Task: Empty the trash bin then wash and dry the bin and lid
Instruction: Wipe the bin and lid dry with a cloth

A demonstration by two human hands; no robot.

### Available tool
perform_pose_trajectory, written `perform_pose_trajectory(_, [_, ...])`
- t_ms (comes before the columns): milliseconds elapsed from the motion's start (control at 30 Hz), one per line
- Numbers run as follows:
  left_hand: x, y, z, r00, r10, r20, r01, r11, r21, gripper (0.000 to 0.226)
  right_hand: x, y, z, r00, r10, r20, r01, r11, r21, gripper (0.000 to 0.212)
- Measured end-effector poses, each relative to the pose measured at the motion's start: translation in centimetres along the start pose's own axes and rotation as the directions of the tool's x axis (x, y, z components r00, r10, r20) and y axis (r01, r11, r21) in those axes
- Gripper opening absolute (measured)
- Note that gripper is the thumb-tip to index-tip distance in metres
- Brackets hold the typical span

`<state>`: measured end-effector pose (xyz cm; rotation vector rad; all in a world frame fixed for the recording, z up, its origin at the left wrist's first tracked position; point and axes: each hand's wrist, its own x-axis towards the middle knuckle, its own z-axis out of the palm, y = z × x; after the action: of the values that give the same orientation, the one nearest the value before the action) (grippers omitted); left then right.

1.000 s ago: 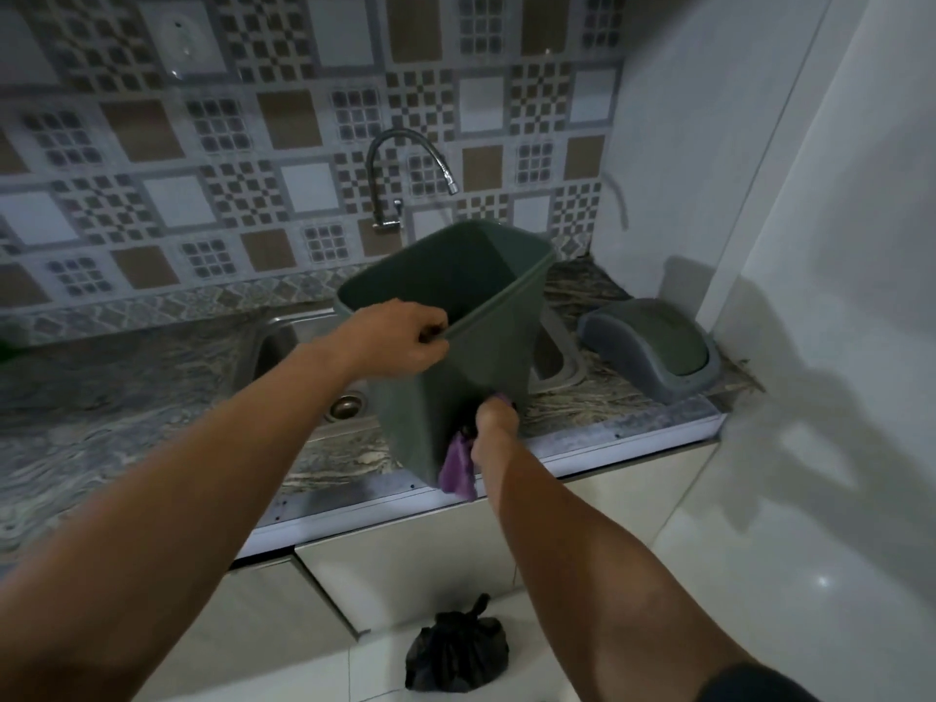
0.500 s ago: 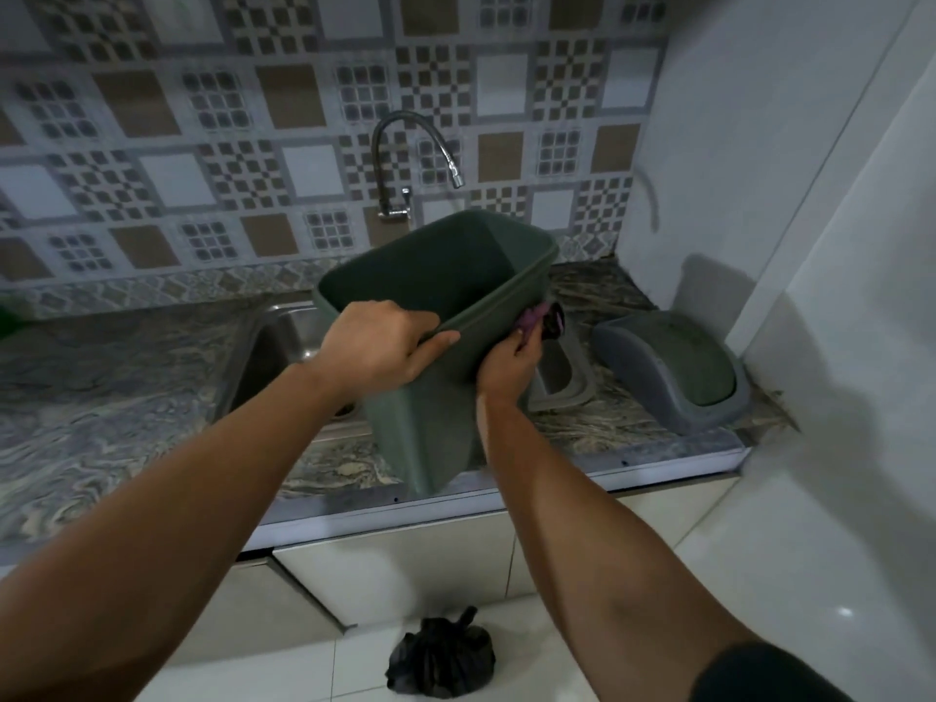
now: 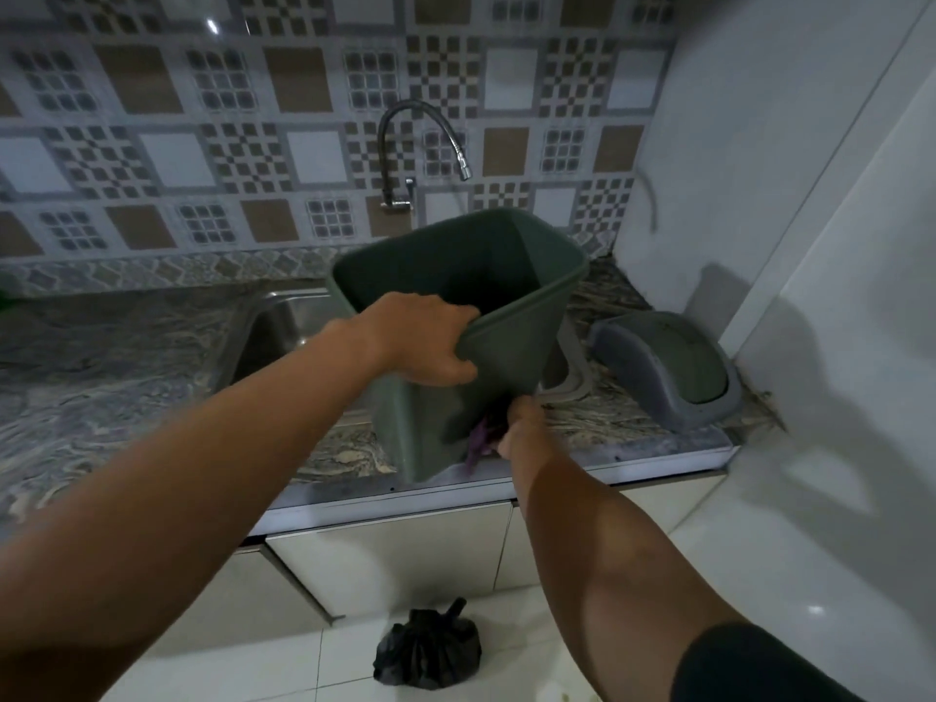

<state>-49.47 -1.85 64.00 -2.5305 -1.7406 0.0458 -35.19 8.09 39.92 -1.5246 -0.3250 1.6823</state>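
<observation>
Green bin [image 3: 506,357] tilted above worktop [image 3: 126,377] edge, left hand [image 3: 423,342] fingers curled over its near rim. Right hand [image 3: 521,423] fingers pinch purple cloth [image 3: 476,443] against bin's lower side. Lid [image 3: 668,367] right of them, on worktop.

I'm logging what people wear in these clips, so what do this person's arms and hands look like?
Both forearms are bare. The left hand and right hand show no gloves, rings or watch. A dark short sleeve covers the right upper arm; no left sleeve is in view.
</observation>
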Motion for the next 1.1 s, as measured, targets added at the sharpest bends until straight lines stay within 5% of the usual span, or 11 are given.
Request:
perform_pose_trajectory(133, [2.9, 3.3, 0.2, 0.978, -0.176, -0.116, 0.172, 0.984, -0.044, 0.052, -3.9, 1.2, -0.5, 1.0, -0.016, 0.015, 0.014, 0.993, 0.121, 0.038])
perform_pose_trajectory(200, [4.1, 4.6, 0.2, 0.961, -0.233, -0.152, 0.225, 0.972, -0.064, 0.047, -6.2, 2.2, 0.0, 0.991, -0.134, -0.019, 0.135, 0.982, 0.136, 0.037])
perform_pose_trajectory(300, [4.4, 4.8, 0.6, 0.952, -0.216, -0.215, 0.204, 0.976, -0.074, 0.036, -8.9, 4.1, 1.0, 0.836, -0.526, -0.157, 0.524, 0.85, -0.06, 0.038])
perform_pose_trajectory(367, [3.8, 4.0, 0.7, 0.963, -0.167, -0.211, 0.155, 0.985, -0.073, 0.033, -9.3, 5.5, 1.5, 0.756, -0.646, -0.107, 0.623, 0.76, -0.186, 0.044])
perform_pose_trajectory(500, [2.2, 2.5, 1.1, 0.975, -0.043, -0.218, 0.029, 0.997, -0.066, 0.032, -8.0, 5.8, 2.0, 0.799, -0.583, -0.145, 0.571, 0.812, -0.121, 0.049])
perform_pose_trajectory(667, [1.9, 1.1, 1.5, 0.973, 0.053, -0.223, -0.068, 0.996, -0.064, 0.03, -1.0, 3.6, 0.0, 0.903, -0.317, -0.289, 0.336, 0.942, 0.017, 0.045])
perform_pose_trajectory(833, [2.1, -0.1, 1.4, 0.971, 0.105, -0.214, -0.129, 0.986, -0.102, 0.028, 0.2, 0.6, -3.6, 0.978, -0.105, -0.182, 0.135, 0.978, 0.158, 0.031])
perform_pose_trajectory(967, [2.9, -0.2, 1.1, 0.962, 0.114, -0.247, -0.123, 0.992, -0.022, 0.029, -1.5, -1.4, -3.5, 0.945, -0.235, -0.226, 0.262, 0.96, 0.098, 0.038])
perform_pose_trajectory(1100, [3.2, -0.3, 1.1, 0.954, 0.167, -0.247, -0.149, 0.985, 0.089, 0.027, -1.6, -2.7, -3.2, 0.825, -0.497, -0.268, 0.524, 0.851, 0.037, 0.041])
